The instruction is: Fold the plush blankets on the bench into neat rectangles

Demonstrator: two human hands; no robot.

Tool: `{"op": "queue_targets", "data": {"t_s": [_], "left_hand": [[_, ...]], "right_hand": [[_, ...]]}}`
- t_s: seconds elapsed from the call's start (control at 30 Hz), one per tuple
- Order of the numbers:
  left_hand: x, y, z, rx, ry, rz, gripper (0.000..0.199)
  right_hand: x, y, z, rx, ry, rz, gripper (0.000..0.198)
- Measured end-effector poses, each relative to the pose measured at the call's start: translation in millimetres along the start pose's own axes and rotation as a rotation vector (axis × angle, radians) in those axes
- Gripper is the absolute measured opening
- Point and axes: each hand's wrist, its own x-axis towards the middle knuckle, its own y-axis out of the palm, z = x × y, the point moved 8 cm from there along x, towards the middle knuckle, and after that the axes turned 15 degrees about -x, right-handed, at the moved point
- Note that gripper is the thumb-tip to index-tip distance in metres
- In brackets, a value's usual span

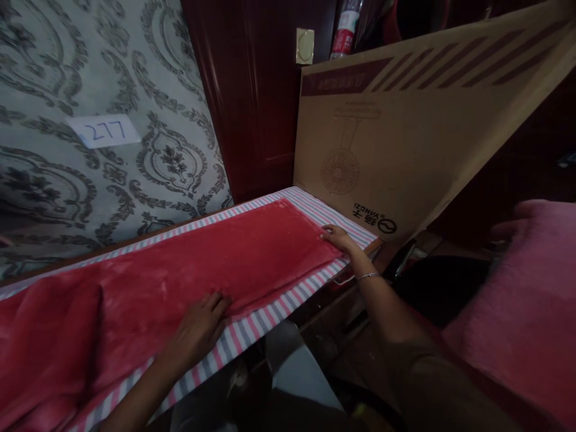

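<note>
A red plush blanket point(252, 252), folded into a long flat strip, lies along a narrow surface under a striped cloth point(240, 336). My left hand point(204, 321) rests on the blanket near its front edge, fingers slightly bent over the pile and not closed on it. At the blanket's right end, my right hand point(337, 238) has its fingers and thumb closed on the edge. A bracelet is on my right wrist. Toward the left, the same blanket bunches into thick raised folds.
A large cardboard box point(405, 132) stands against the right end of the surface. Patterned wallpaper point(171, 156) with a paper marked 277 point(108, 131) is behind. Pink plush fabric point(535, 312) is at the right. A bottle point(346, 30) shows behind the box.
</note>
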Motion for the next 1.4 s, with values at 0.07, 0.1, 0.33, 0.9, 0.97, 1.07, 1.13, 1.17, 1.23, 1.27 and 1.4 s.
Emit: {"op": "queue_targets", "data": {"t_s": [0.07, 0.1, 0.33, 0.9, 0.97, 1.07, 1.13, 1.17, 1.23, 1.27, 1.4], "left_hand": [[1, 2, 4, -0.032, -0.033, -0.012, 0.034], [2, 4, 7, -0.033, -0.053, -0.01, 0.035], [9, 17, 9, 0.08, -0.073, -0.032, 0.039], [55, -29, 18, -0.246, -0.164, -0.104, 0.031], [94, -32, 36, -0.213, -0.232, -0.078, 0.031], [161, -30, 64, -0.19, -0.331, -0.031, 0.038], [208, -26, 79, -0.192, -0.36, -0.021, 0.043], [231, -22, 85, -0.197, -0.363, -0.014, 0.044], [273, -12, 94, -0.207, -0.367, -0.001, 0.046], [292, -5, 98, -0.215, -0.371, 0.006, 0.047], [354, 30, 106, -0.262, -0.401, 0.03, 0.054]], "right_hand": [[-4, 0, -5, -0.029, -0.002, -0.014, 0.045], [-5, -1, -8, -0.045, -0.001, -0.02, 0.045], [-9, -2, -12, -0.16, -0.021, -0.091, 0.031], [-20, 3, -17, -0.221, -0.026, -0.047, 0.044], [-22, 6, -18, -0.224, -0.019, -0.047, 0.049], [-26, 11, -23, -0.243, 0.002, -0.075, 0.053], [-27, 13, -27, -0.23, 0.004, -0.117, 0.051], [-27, 14, -30, -0.209, 0.0, -0.139, 0.049], [-28, 17, -35, -0.144, -0.019, -0.176, 0.049], [-29, 19, -37, -0.109, -0.033, -0.193, 0.05], [-36, 19, -40, 0.01, -0.096, -0.281, 0.056]]}}
